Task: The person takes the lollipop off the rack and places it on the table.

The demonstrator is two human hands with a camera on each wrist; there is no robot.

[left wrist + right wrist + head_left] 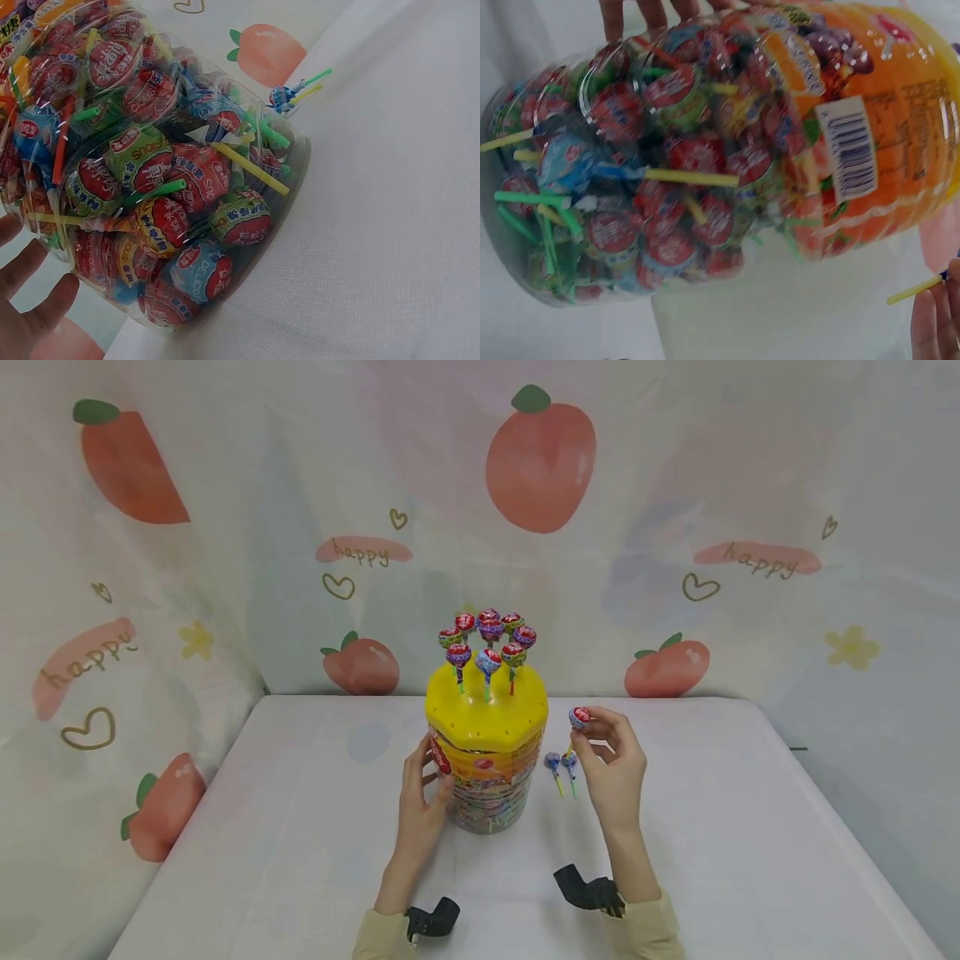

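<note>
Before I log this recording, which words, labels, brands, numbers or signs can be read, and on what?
"happy", three times, on the backdrop.
"DELICIO", cut off, on a blue lollipop wrapper inside the jar.
Too small or blurred to read: print on the orange label and around its barcode, and on most other wrappers.

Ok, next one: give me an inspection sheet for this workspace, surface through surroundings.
Surface: table under a white cover.
Job's things: clear jar upright, wrapped lollipops inside; more stand in the yellow lid; two loose lollipops lie to its right.
Clutter: nothing seen.
Hands: left hand rests against the jar; right hand pinches one lollipop.
Wrists: black mounts on both.
Cables: nothing seen.
Surroundings: pale backdrop printed with fruit, hearts, "happy".
</note>
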